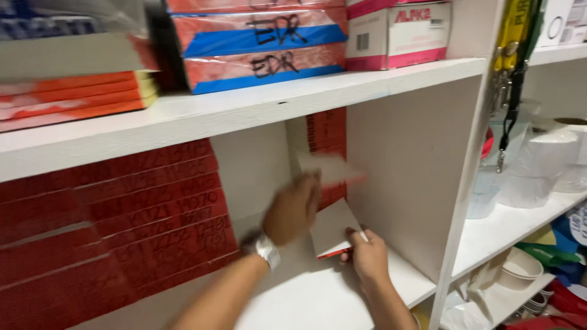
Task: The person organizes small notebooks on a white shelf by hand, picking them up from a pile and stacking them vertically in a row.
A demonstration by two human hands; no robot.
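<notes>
Now 2 hands: left hand (293,208) grips 1 blurred card (330,168), right hand (367,253) holds 1 white card (330,229).

Head view, white shelving unit. Left hand (293,208), wristwatch (266,249) on the wrist, is raised inside the middle compartment and gripping a flat pack (330,166), blurred, white with a red edge. Right hand (369,255) rests on the shelf board (318,293), fingers closed on the lower corner of a second flat white pack (330,229) with a red edge, tilted. Stack of red packs (110,226) fills the left of the compartment. Upper shelf (244,101) carries red-and-blue packs (260,46). Lanyards (516,61) hang at right.
</notes>
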